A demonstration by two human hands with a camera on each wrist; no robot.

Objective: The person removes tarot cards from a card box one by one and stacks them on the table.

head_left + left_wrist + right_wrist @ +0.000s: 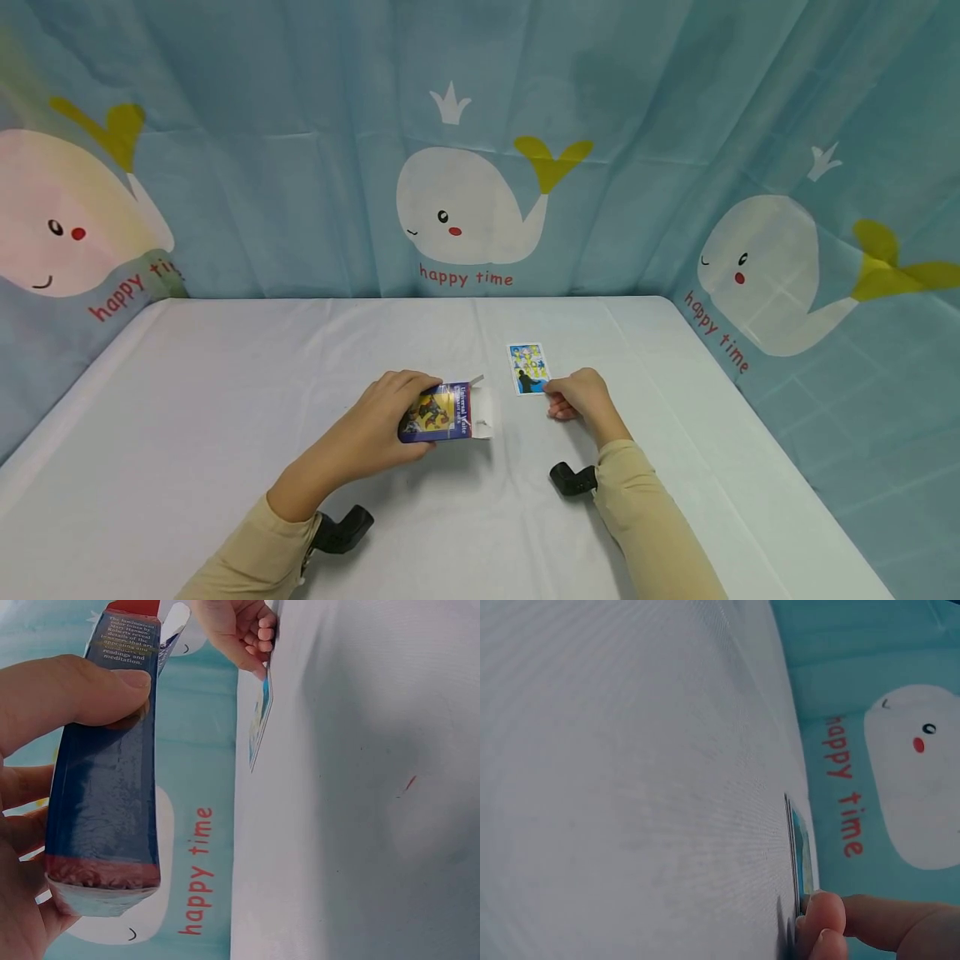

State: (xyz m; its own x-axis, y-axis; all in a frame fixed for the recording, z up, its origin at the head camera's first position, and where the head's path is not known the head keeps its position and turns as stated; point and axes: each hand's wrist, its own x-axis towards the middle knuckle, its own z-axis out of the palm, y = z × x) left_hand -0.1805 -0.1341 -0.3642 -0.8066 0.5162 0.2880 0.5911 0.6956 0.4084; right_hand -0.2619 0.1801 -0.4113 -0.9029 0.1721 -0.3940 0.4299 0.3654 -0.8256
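Note:
My left hand (377, 421) grips a blue tarot card box (438, 414) just above the table, its fingers and thumb around the sides. The box has a picture on its front, and its white end flap stands open toward the right. In the left wrist view, the thumb presses the box's narrow blue side (105, 795). My right hand (585, 398) pinches the near right corner of a few thin tarot cards (528, 365), stacked low at the table surface. The top card shows yellow and blue with a dark figure. In the right wrist view, the cards (803, 844) appear edge-on.
A white cloth covers the table (225, 358). Behind it and along the sides hangs a blue curtain (300, 208) printed with whales and "happy time". A black wrist camera mount (343, 531) sits on the left forearm, and another mount (572, 479) on the right.

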